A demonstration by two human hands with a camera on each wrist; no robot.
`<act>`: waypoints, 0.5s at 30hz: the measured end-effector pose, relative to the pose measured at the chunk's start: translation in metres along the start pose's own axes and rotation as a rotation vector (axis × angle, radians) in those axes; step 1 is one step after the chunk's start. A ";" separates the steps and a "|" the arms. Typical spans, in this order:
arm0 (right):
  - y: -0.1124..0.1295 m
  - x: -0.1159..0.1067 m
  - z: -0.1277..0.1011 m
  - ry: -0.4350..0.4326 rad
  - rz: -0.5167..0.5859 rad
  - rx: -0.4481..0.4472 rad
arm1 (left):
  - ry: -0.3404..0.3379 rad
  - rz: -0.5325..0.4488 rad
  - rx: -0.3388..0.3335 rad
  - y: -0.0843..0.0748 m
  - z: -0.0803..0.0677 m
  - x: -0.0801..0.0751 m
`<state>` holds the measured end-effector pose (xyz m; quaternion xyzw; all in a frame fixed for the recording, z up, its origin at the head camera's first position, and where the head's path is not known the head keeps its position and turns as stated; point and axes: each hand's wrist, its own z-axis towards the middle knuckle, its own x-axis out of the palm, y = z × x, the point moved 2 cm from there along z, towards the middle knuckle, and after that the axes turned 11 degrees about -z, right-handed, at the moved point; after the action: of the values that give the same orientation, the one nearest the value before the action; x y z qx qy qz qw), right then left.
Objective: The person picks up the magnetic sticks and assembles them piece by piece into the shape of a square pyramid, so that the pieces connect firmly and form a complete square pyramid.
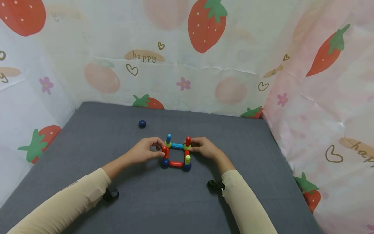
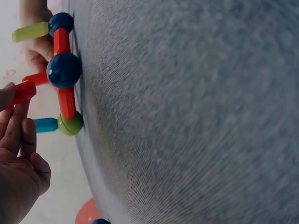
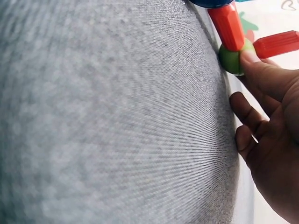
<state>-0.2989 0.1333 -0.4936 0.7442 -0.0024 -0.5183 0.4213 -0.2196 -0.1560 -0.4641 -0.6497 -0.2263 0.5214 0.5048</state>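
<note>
Your toy frame (image 1: 176, 155) sits mid-mat, a flat square of rods and balls with four short posts standing up at the corners. Your left hand (image 1: 145, 150) is on its left side, fingertips pinching the red post (image 1: 165, 151) at the near-left corner, which stands upright, right beside your fingers. Your right hand (image 1: 205, 147) is on the far-right corner, thumb pressed on the green ball (image 3: 232, 59) there; looks like a pinch, though the view's tight. A loose blue ball (image 1: 142, 123) sits well off, far-left on the grey mat (image 1: 248, 156), nearer your left hand.
</note>
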 end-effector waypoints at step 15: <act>0.000 0.000 -0.001 -0.009 0.012 -0.004 | 0.049 0.036 -0.003 0.004 -0.003 0.011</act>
<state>-0.2982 0.1342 -0.4935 0.7412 -0.0075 -0.5190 0.4256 -0.2142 -0.1498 -0.4724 -0.6669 -0.2028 0.5140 0.4999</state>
